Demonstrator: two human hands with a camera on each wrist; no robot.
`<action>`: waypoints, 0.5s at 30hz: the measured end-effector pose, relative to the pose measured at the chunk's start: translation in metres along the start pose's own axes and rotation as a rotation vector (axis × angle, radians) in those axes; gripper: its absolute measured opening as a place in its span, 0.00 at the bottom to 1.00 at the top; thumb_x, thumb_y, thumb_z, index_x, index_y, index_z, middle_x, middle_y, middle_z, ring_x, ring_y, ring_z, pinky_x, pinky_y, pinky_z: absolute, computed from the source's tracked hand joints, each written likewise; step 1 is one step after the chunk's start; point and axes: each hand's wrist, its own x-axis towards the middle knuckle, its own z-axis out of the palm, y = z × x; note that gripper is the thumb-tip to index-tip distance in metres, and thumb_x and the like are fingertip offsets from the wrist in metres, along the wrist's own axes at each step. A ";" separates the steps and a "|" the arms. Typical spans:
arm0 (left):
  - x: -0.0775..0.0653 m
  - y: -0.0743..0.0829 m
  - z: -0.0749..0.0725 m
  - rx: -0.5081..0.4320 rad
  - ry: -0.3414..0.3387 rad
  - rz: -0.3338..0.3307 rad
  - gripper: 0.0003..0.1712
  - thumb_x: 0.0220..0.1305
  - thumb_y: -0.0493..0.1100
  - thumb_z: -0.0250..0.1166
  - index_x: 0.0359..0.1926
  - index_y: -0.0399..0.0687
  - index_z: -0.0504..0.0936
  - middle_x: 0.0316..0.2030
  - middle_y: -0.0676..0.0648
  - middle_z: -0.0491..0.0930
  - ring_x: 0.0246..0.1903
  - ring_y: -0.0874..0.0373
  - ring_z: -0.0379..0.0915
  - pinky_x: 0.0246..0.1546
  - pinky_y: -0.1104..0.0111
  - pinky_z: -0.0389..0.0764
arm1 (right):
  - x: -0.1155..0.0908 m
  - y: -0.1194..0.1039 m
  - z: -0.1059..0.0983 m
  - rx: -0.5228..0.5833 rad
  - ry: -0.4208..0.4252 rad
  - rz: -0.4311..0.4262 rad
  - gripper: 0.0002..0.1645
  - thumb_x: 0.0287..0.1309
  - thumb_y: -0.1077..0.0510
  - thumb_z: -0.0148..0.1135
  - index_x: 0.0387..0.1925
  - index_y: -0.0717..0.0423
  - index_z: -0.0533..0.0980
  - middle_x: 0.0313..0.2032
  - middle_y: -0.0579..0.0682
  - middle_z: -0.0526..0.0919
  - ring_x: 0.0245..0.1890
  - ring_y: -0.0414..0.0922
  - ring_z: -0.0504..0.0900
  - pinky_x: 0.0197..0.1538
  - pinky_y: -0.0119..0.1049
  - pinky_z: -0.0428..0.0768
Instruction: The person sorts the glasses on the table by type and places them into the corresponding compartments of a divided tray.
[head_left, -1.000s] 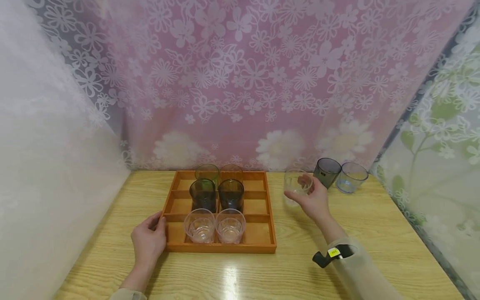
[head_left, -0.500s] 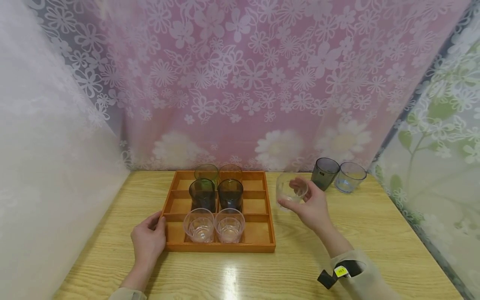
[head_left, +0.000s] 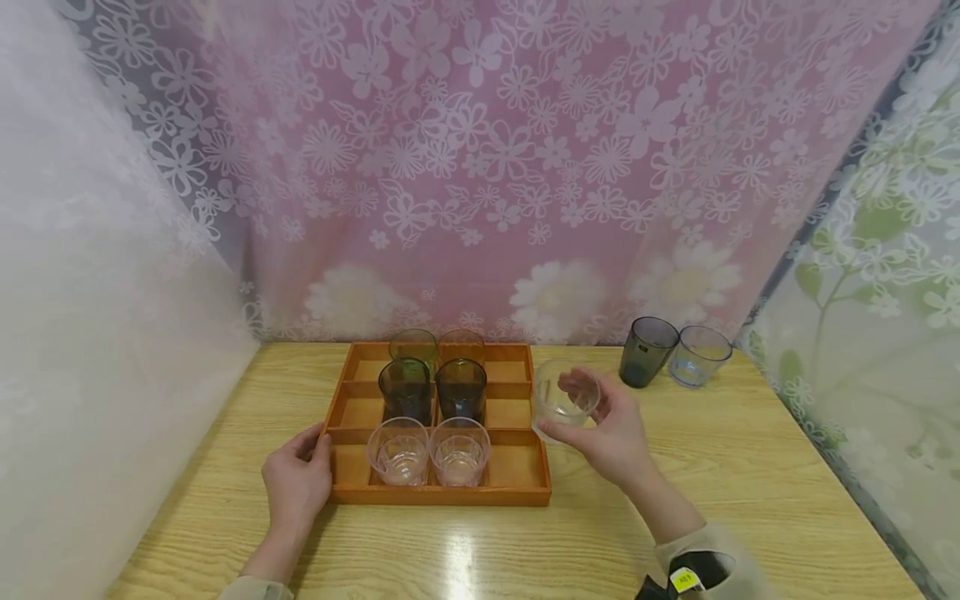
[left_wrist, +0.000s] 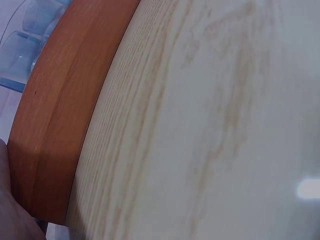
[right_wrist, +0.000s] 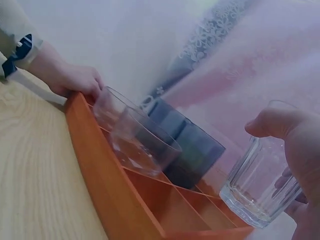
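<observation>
A clear drinking glass (head_left: 564, 393) is held in the air by my right hand (head_left: 617, 429), its thumb and fingers curled round the sides. In the head view it overlaps the right edge of an orange-brown wooden tray (head_left: 442, 497); the right wrist view shows the glass (right_wrist: 257, 195) tilted. My left hand (head_left: 298, 477) grips the tray's left side near the front corner. Two clear glasses (head_left: 402, 458) stand in the front row. Two dark glasses (head_left: 461, 396) stand behind them, then a greenish one (head_left: 414, 346) and a brownish one (head_left: 462, 343) at the back.
Right of the tray, near the back edge of the wood-grain table (head_left: 495, 550), stand a dark grey glass (head_left: 649, 354) and a clear glass with a bluish tint (head_left: 700, 358). A pink floral curtain (head_left: 480, 183) hangs behind, with pale curtains on both sides.
My right hand has carried the clear glass left and toward me, from beside the dark grey glass to the tray's right edge. My left hand and the tray have stayed put.
</observation>
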 end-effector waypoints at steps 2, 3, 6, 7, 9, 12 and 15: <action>0.000 0.000 0.000 -0.001 -0.001 -0.003 0.13 0.72 0.34 0.66 0.54 0.32 0.89 0.45 0.35 0.89 0.42 0.43 0.87 0.33 0.88 0.72 | -0.003 -0.001 0.004 0.025 -0.011 -0.014 0.44 0.46 0.62 0.88 0.64 0.62 0.76 0.58 0.56 0.83 0.59 0.53 0.81 0.63 0.32 0.77; 0.000 0.000 0.000 -0.002 -0.002 -0.005 0.13 0.72 0.34 0.66 0.54 0.32 0.88 0.45 0.35 0.89 0.42 0.43 0.87 0.33 0.88 0.72 | -0.004 -0.002 0.005 0.036 -0.017 -0.016 0.44 0.45 0.63 0.88 0.65 0.62 0.76 0.58 0.57 0.83 0.60 0.54 0.80 0.62 0.32 0.77; -0.001 0.000 -0.001 -0.004 -0.009 -0.010 0.14 0.73 0.34 0.66 0.54 0.32 0.88 0.45 0.35 0.89 0.42 0.43 0.87 0.33 0.89 0.72 | -0.008 -0.002 0.010 0.049 -0.037 -0.016 0.46 0.44 0.63 0.88 0.66 0.61 0.75 0.59 0.59 0.82 0.61 0.58 0.80 0.63 0.32 0.77; -0.001 0.000 -0.001 -0.005 -0.011 -0.012 0.14 0.73 0.34 0.66 0.54 0.32 0.88 0.46 0.34 0.89 0.43 0.43 0.87 0.33 0.89 0.72 | -0.009 -0.001 0.012 0.052 -0.045 -0.014 0.47 0.44 0.63 0.88 0.66 0.60 0.75 0.59 0.60 0.82 0.61 0.59 0.80 0.63 0.33 0.77; -0.001 0.000 -0.001 -0.010 -0.015 -0.016 0.14 0.73 0.34 0.66 0.55 0.32 0.88 0.46 0.34 0.88 0.43 0.43 0.87 0.34 0.89 0.72 | -0.012 0.000 0.016 0.053 -0.058 -0.011 0.47 0.44 0.63 0.88 0.67 0.58 0.75 0.60 0.59 0.82 0.61 0.59 0.80 0.63 0.34 0.77; 0.000 0.000 -0.001 -0.015 -0.016 -0.019 0.14 0.73 0.34 0.66 0.55 0.32 0.88 0.47 0.34 0.88 0.43 0.43 0.87 0.34 0.89 0.72 | -0.016 0.002 0.022 0.068 -0.083 -0.013 0.48 0.44 0.64 0.88 0.67 0.59 0.74 0.60 0.59 0.82 0.62 0.60 0.79 0.64 0.37 0.78; -0.001 0.000 -0.001 -0.016 -0.016 -0.018 0.14 0.73 0.34 0.66 0.55 0.32 0.88 0.46 0.34 0.88 0.43 0.43 0.87 0.34 0.89 0.72 | -0.019 0.004 0.028 0.089 -0.103 -0.018 0.49 0.42 0.65 0.89 0.66 0.62 0.74 0.59 0.60 0.82 0.62 0.62 0.79 0.64 0.42 0.78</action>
